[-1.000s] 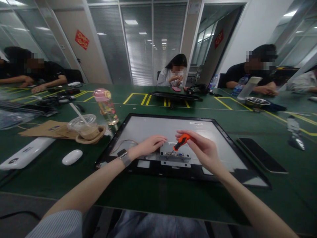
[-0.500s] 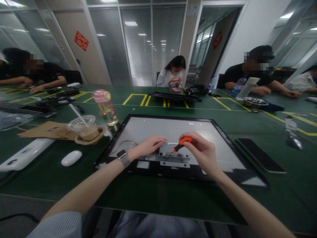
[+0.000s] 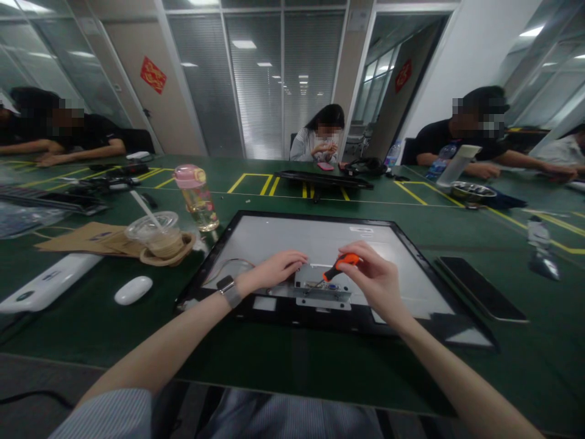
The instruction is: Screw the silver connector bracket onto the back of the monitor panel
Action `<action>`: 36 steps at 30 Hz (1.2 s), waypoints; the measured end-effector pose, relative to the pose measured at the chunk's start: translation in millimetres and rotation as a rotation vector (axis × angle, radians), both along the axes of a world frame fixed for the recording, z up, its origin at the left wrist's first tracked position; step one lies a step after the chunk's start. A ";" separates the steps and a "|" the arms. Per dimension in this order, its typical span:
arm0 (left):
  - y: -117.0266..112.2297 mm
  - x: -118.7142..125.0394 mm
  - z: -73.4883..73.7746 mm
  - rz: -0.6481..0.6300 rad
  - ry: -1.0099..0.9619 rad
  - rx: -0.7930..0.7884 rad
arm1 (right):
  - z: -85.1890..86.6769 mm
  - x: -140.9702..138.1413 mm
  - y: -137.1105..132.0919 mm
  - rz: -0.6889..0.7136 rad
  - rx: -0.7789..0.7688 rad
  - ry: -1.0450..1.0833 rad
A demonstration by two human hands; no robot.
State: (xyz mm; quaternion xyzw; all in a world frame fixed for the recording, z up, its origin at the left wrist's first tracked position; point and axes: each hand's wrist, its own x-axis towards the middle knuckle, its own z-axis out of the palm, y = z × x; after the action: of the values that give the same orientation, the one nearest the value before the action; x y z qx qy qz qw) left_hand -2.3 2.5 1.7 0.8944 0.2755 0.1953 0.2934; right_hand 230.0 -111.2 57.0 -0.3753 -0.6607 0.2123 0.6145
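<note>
On the counter (image 3: 320, 378), monitor (image 3: 274, 235) lay face down — left hand (image 3: 274, 268), fingers open, steadied it; right hand (image 3: 377, 283), fingers closed, held screwdriver (image 3: 340, 264) angled onto bracket (image 3: 322, 292).

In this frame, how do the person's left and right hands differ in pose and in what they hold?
The left hand lies flat, fingers resting on the monitor back, holding nothing; the right hand is curled around an orange screwdriver. The left hand's wrist bears a watch; the right hand's wrist is bare. Both sit by the metal bracket near the monitor back's near edge.
</note>
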 end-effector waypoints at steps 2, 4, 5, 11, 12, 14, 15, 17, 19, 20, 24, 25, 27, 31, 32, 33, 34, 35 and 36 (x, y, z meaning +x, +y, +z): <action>0.7 -0.3 -1.0 -0.004 0.002 0.000 | 0.7 -0.1 0.1 -0.016 0.013 -0.020; 1.3 -0.4 -2.0 -0.002 0.003 0.000 | 0.7 0.2 -0.9 0.024 0.004 -0.032; 1.5 -0.4 -2.3 0.000 0.003 -0.001 | 0.2 0.4 -1.5 0.057 -0.011 -0.026; -0.3 0.1 0.6 0.007 0.014 -0.018 | -5.5 2.2 1.7 0.022 -0.051 0.008; -0.9 0.3 1.8 0.006 0.014 -0.018 | -5.9 2.5 2.9 -0.016 -0.033 0.003; -2.1 0.5 4.0 0.003 0.011 -0.018 | -6.1 3.2 4.5 -0.069 -0.004 -0.016; -2.6 0.7 5.0 0.000 0.010 -0.019 | -6.0 3.5 4.8 -0.081 0.004 -0.027; -3.1 1.0 6.3 -0.002 0.011 -0.019 | -5.9 3.9 4.1 -0.064 0.011 -0.032; -3.1 1.2 6.9 -0.006 0.013 -0.015 | -6.3 3.8 2.7 -0.005 0.003 -0.014; -3.0 1.2 6.8 -0.007 0.012 -0.013 | -6.6 3.6 2.0 0.026 -0.008 -0.004; -2.7 0.7 5.6 -0.005 0.002 -0.015 | -7.4 2.8 1.1 0.009 -0.024 -0.032; -2.7 0.4 5.2 -0.004 0.001 -0.015 | -7.3 2.8 1.4 -0.021 -0.009 -0.046; -2.7 -0.2 4.7 -0.003 0.003 -0.017 | -6.9 3.0 2.1 -0.068 0.021 -0.069; -2.9 -0.6 5.5 0.002 0.010 -0.022 | -6.8 3.9 2.8 -0.069 0.031 -0.096; -2.9 -0.5 6.0 0.003 0.013 -0.021 | -7.2 4.1 2.7 -0.060 0.031 -0.097; -3.0 -0.4 6.6 0.003 0.016 -0.018 | -7.9 4.2 2.7 -0.052 0.030 -0.097; -3.1 -0.3 7.2 0.003 0.017 -0.015 | -8.7 4.4 2.7 -0.046 0.026 -0.096; -3.2 -0.2 7.8 0.003 0.019 -0.013 | -9.7 4.5 2.7 -0.044 0.020 -0.093; -3.4 -0.2 8.2 0.000 0.021 -0.012 | -10.6 4.6 2.8 -0.043 0.013 -0.091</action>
State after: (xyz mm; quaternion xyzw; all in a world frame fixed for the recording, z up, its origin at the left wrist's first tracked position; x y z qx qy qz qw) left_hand -2.5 -0.8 9.9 0.8945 0.2799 0.1843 0.2959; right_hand 234.6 -108.4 46.4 -0.3947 -0.6809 0.1774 0.5908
